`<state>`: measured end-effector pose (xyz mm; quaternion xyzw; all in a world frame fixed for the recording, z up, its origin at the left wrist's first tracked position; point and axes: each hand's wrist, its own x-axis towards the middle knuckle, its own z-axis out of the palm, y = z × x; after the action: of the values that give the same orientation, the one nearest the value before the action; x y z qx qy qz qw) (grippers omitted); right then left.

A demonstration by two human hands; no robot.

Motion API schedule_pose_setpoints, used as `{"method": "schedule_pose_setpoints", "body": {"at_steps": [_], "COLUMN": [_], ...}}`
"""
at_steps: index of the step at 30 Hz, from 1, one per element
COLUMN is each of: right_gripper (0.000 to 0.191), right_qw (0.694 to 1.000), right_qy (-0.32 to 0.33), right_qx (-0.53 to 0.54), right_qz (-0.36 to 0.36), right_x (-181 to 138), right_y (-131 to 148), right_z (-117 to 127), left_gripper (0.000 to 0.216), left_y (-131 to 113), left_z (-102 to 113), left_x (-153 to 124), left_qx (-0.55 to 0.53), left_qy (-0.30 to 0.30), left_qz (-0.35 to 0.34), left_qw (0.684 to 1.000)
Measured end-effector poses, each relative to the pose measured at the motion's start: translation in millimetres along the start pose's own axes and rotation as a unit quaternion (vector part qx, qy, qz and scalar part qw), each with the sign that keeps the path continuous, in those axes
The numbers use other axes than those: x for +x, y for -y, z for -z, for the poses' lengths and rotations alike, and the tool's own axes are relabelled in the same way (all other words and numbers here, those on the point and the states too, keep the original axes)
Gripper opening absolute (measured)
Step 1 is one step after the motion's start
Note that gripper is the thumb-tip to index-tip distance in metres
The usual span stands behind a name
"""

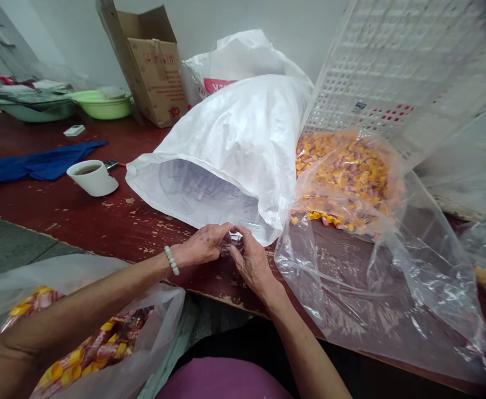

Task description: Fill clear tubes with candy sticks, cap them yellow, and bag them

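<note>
My left hand, with a beaded bracelet at its wrist, and my right hand meet at the table's front edge. Their fingers are closed around small clear plastic tubes; how many is hard to make out. Just beyond them gapes the mouth of a big white woven sack, lying on its side with loose clear tubes inside. One clear tube rests at the sack's lip, close to my right fingers. Beneath my left forearm, an open plastic bag holds yellow-capped tubes with red and pink labels.
On the worn red table, a clear bag with many yellow-topped pieces lies right, before a leaning white plastic crate. Left are a cup of dark liquid, blue cloth, a green basin and a carton.
</note>
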<state>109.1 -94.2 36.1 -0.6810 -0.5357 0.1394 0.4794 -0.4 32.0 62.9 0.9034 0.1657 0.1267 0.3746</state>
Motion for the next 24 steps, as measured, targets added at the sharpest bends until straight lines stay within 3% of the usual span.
{"method": "schedule_pose_setpoints", "body": {"at_steps": [2, 5, 7, 10, 12, 15, 18, 21, 23, 24], "right_gripper": [0.03, 0.025, 0.03, 0.033, 0.031, 0.025, 0.024, 0.028, 0.032, 0.034], "right_qw": [0.999, 0.979, 0.918, 0.798, 0.749, 0.703, 0.672, 0.658, 0.678, 0.703], "right_qy": [-0.026, -0.072, -0.107, -0.109, -0.079, -0.015, 0.067, 0.1, 0.094, 0.075], "right_qx": [0.028, 0.166, 0.336, 0.544, 0.61, 0.657, 0.676, 0.684, 0.662, 0.636], "right_qz": [-0.007, -0.097, -0.181, -0.234, -0.246, -0.272, -0.294, -0.3, -0.306, -0.309], "right_x": [-2.8, -6.5, -7.0, -5.2, -4.4, -6.5, -11.2, -14.3, -14.4, -14.1], "right_y": [-3.9, -5.5, -2.3, 7.6, 14.2, 19.0, 17.6, 14.2, 12.0, 11.0], "right_z": [-2.2, -3.1, -2.8, -2.1, -1.3, 0.5, 1.5, 0.3, -0.6, -0.8], "left_gripper": [0.051, 0.053, 0.051, 0.043, 0.042, 0.046, 0.037, 0.029, 0.023, 0.021], "left_y": [-0.7, -4.7, -8.8, -15.9, -20.5, -24.9, -25.5, -23.1, -20.2, -18.6], "left_z": [-0.4, 2.5, 4.7, 5.0, 3.3, 0.7, -1.0, -1.2, 0.6, 2.0], "left_x": [-0.7, 0.9, 2.2, 1.8, -0.5, -5.4, -8.9, -7.6, -4.2, -2.4], "left_qx": [-0.013, -0.165, -0.305, -0.482, -0.543, -0.577, -0.588, -0.598, -0.596, -0.587], "left_qy": [0.007, -0.02, -0.032, 0.036, 0.083, 0.108, 0.101, 0.086, 0.046, 0.013], "left_qz": [-0.001, 0.061, 0.115, 0.142, 0.137, 0.143, 0.144, 0.139, 0.147, 0.157], "left_qw": [1.0, 0.984, 0.945, 0.864, 0.824, 0.797, 0.79, 0.785, 0.788, 0.794]}}
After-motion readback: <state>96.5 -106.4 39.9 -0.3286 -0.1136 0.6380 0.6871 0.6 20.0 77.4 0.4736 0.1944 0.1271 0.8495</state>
